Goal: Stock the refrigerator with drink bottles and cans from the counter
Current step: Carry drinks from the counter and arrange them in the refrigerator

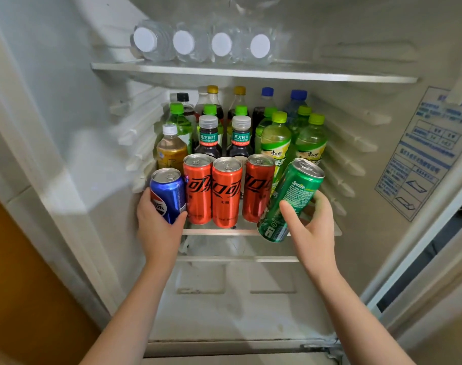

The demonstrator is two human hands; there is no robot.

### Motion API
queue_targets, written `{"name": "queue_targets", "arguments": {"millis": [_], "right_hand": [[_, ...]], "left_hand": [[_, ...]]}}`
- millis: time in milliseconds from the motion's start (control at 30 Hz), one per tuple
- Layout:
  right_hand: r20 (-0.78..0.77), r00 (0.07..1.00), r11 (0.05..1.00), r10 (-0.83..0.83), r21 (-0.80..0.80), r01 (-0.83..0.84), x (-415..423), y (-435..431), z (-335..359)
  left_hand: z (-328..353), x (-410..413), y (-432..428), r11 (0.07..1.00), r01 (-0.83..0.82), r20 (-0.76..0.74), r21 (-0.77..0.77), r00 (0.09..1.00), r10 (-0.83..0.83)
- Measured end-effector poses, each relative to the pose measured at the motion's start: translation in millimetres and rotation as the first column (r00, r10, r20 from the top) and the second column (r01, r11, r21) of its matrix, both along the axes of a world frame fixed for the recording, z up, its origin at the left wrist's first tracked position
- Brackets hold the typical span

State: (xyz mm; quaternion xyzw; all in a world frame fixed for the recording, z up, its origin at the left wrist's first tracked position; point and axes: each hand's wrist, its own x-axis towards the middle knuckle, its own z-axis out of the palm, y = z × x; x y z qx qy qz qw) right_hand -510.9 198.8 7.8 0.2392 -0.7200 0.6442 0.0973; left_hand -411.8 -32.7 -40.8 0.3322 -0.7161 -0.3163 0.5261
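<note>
A glossy blue can is gripped by the left hand, fingers wrapped behind it and thumb pressed on its front, at the left end of the glass shelf. A slim green can, tilted with its top leaning right, is pinched between thumb and fingers of the right hand, over the shelf's front edge. Between the two grips, three smooth red cans stand upright. Behind them, plastic bottles are packed. On the shelf above, clear ribbed water bottles lie caps forward.
</note>
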Motion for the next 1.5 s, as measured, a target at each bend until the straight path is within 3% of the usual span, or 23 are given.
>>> {"name": "queue_targets", "arguments": {"millis": [267, 400, 567, 633, 867, 1033, 1167, 1367, 1500], "right_hand": [[0.031, 0.999, 0.999, -0.035, 0.012, 0.034, -5, 6, -5], [0.026, 1.0, 1.0, -0.012, 0.017, 0.012, -6, 7, -2], [-0.012, 0.992, 0.99, 0.122, 0.074, -0.121, -6, 9, 3], [-0.049, 0.979, 0.974, 0.2, 0.117, -0.193, -5, 5, 7], [-0.078, 0.925, 0.915, 0.372, 0.197, -0.351, 9, -31, 13], [-0.207, 0.94, 0.937, 0.273, 0.28, -0.21, 31, -71, 7], [-0.236, 0.939, 0.919, 0.248, 0.363, -0.152, 35, -90, 6], [-0.228, 0.931, 0.903, 0.285, 0.389, -0.181, 33, -99, 1], [-0.257, 0.912, 0.891, 0.319, 0.41, -0.196, 28, -92, 4]], "left_hand": [[0, -5, 12, 1.0, 0.01, 0.055, 0.021, 0.998, -0.011], [10, 1, 24, 0.999, 0.032, 0.003, 0.029, 0.999, -0.032], [41, 17, 45, 0.931, 0.018, -0.102, -0.364, 0.993, -0.059], [53, 17, 49, 0.898, 0.089, -0.07, -0.431, 0.989, -0.132], [67, 17, 25, 0.944, 0.249, 0.191, -0.215, 0.959, -0.209], [78, 20, 17, 0.912, 0.379, 0.17, -0.157, 0.92, -0.353], [86, 22, 17, 0.78, 0.626, 0.117, 0.015, 0.774, -0.623], [97, 15, 4, 0.742, 0.669, 0.167, 0.042, 0.727, -0.666], [96, 16, 0, 0.763, 0.645, 0.168, 0.035, 0.749, -0.641]]}}
